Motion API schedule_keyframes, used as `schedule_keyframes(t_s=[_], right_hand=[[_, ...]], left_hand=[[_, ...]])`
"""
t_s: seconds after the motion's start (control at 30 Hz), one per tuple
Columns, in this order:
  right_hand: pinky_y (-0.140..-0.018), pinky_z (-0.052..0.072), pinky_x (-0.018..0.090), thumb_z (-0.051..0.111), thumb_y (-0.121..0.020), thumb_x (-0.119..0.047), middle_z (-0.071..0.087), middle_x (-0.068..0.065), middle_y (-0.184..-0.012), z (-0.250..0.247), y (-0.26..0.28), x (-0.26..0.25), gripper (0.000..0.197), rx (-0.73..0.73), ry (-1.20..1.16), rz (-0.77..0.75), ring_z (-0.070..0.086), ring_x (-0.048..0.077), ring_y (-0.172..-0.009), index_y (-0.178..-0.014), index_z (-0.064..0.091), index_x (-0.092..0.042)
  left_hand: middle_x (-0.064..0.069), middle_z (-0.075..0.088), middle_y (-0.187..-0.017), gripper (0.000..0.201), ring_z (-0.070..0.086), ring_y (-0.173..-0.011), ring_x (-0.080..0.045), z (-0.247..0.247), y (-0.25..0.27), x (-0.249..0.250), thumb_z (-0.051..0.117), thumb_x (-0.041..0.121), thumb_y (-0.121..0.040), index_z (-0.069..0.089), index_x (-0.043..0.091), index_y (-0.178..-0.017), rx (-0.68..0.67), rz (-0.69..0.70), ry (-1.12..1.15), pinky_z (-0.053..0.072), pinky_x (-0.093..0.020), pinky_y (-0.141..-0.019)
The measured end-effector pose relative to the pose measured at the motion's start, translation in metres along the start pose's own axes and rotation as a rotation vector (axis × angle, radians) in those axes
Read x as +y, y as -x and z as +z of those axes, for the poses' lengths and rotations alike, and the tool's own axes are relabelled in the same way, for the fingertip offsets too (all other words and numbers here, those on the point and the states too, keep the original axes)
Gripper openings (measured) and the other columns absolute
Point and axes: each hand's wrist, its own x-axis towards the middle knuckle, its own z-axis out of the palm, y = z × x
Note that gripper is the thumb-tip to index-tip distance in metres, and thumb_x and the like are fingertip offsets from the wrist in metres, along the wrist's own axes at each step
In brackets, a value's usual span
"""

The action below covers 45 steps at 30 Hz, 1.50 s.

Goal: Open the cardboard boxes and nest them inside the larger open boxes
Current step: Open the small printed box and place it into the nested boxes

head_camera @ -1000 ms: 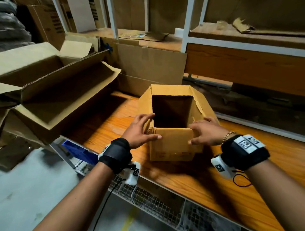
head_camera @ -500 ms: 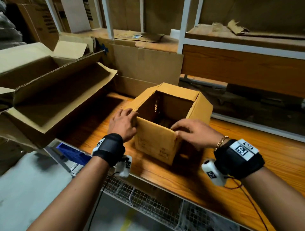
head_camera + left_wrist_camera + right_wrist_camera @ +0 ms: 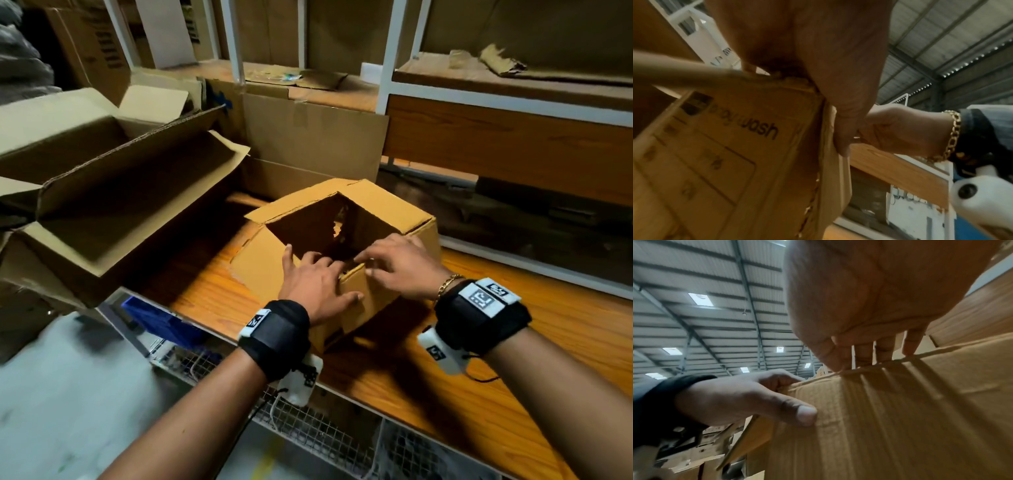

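Observation:
A small brown cardboard box [image 3: 387, 205] stands open-topped on the wooden table [image 3: 513, 359], one corner turned toward me. My left hand [image 3: 315, 281] grips that near corner, fingers over the rim and thumb on the outer face. My right hand [image 3: 397, 265] holds the rim just to the right, fingers hooked over the edge. The left wrist view shows the box's printed side [image 3: 725, 154] under my palm [image 3: 818, 48]. In the right wrist view my right fingers [image 3: 865, 353] sit on the box edge [image 3: 900, 418]. A larger open box [image 3: 130, 192] lies to the left.
Another open carton [image 3: 68, 130] sits behind the large one. A flat cardboard sheet [image 3: 308, 137] leans at the back. White shelf frames with wooden boards [image 3: 513, 137] stand behind and right. A blue object [image 3: 154, 318] and wire mesh [image 3: 325, 435] lie below the table's front edge.
The small box has been turned so a corner faces me. My left hand shifted from its left side to the near corner. My right hand stayed on the rim.

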Motion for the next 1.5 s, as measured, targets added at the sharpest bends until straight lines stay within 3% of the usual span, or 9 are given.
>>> schedule_keyframes(t_s=[0.27,0.43,0.63,0.73,0.87,0.97,1.13,1.27,1.5], right_hand=[[-0.117,-0.009,0.052,0.028,-0.096,-0.065,0.022,-0.007,-0.162,-0.012,-0.006,0.033,0.056,0.039,0.23,0.142,0.006,0.016,-0.15,-0.142,0.046,-0.038],[-0.117,-0.002,0.053,0.023,-0.093,-0.072,0.026,-0.005,-0.16,-0.035,-0.011,0.079,0.064,-0.023,0.329,0.366,0.016,0.02,-0.149,-0.145,0.04,-0.039],[-0.091,0.045,0.036,0.023,-0.083,-0.079,0.054,-0.004,-0.133,-0.014,0.013,0.072,0.071,-0.08,0.001,0.237,0.054,0.017,-0.114,-0.14,0.043,-0.042],[-0.077,0.044,0.03,0.032,-0.09,-0.073,0.059,-0.011,-0.124,-0.003,0.017,0.034,0.058,-0.06,-0.002,0.116,0.053,0.01,-0.104,-0.131,0.053,-0.037],[-0.058,0.035,0.028,0.034,-0.088,-0.075,0.062,-0.011,-0.089,0.008,0.019,-0.012,0.053,0.002,0.0,0.0,0.055,0.01,-0.08,-0.108,0.06,-0.034],[-0.056,0.037,0.028,0.04,-0.089,-0.072,0.057,-0.016,-0.078,0.012,0.02,-0.031,0.047,-0.001,-0.06,-0.1,0.054,0.007,-0.072,-0.114,0.06,-0.037],[-0.077,0.042,0.031,0.049,-0.091,-0.063,0.055,-0.006,-0.118,-0.003,0.008,0.008,0.045,0.178,-0.118,0.119,0.051,0.015,-0.107,-0.129,0.053,-0.039],[-0.104,0.036,0.043,0.044,-0.091,-0.068,0.034,-0.003,-0.151,0.001,0.0,0.036,0.064,0.019,-0.091,0.24,0.036,0.023,-0.133,-0.147,0.035,-0.039],[-0.106,0.034,0.046,0.059,-0.075,-0.076,0.026,0.007,-0.16,0.019,0.0,0.041,0.106,-0.003,-0.571,0.48,0.037,0.031,-0.138,-0.156,0.006,-0.031]], left_hand=[[0.014,0.057,-0.132,0.053,0.034,-0.135,-0.013,-0.004,-0.001,-0.014,0.037,0.068,-0.092,0.055,0.037,-0.131,0.0,0.048,0.005,-0.002,-0.06,-0.112],[0.015,0.055,-0.134,0.049,0.027,-0.14,-0.008,-0.008,-0.003,-0.043,0.05,0.065,-0.088,0.061,0.034,-0.125,-0.036,0.144,0.057,-0.003,-0.055,-0.116],[0.004,0.024,-0.157,0.054,0.012,-0.147,-0.024,-0.017,-0.013,-0.129,0.063,0.053,-0.085,0.048,0.042,-0.136,0.111,-0.232,0.043,0.017,-0.055,-0.114],[-0.009,0.006,-0.162,0.059,0.012,-0.148,-0.032,-0.006,-0.013,-0.117,0.054,0.045,-0.094,0.031,0.037,-0.148,0.196,-0.391,0.328,0.022,-0.052,-0.117],[-0.02,-0.016,-0.16,0.083,0.0,-0.148,-0.043,0.01,-0.013,-0.056,0.037,0.07,-0.09,0.004,0.03,-0.156,0.11,-0.472,0.643,0.011,-0.053,-0.12],[-0.02,-0.028,-0.156,0.09,-0.01,-0.147,-0.042,0.011,-0.008,-0.021,0.048,0.064,-0.089,-0.002,0.029,-0.156,0.078,-0.499,0.687,0.004,-0.048,-0.119],[-0.01,-0.016,-0.162,0.089,0.007,-0.15,-0.03,0.009,0.001,-0.047,0.061,0.022,-0.091,0.001,0.035,-0.155,0.141,-0.428,0.813,0.018,-0.04,-0.12],[-0.005,0.012,-0.163,0.085,0.02,-0.148,-0.024,-0.002,0.011,-0.064,0.058,0.043,-0.093,0.002,0.031,-0.156,0.204,-0.412,0.702,0.024,-0.037,-0.118],[-0.014,-0.003,-0.163,0.084,0.004,-0.15,-0.035,0.01,0.05,-0.028,0.042,0.074,-0.085,0.001,0.044,-0.152,0.077,-0.496,0.712,0.015,-0.048,-0.12]])
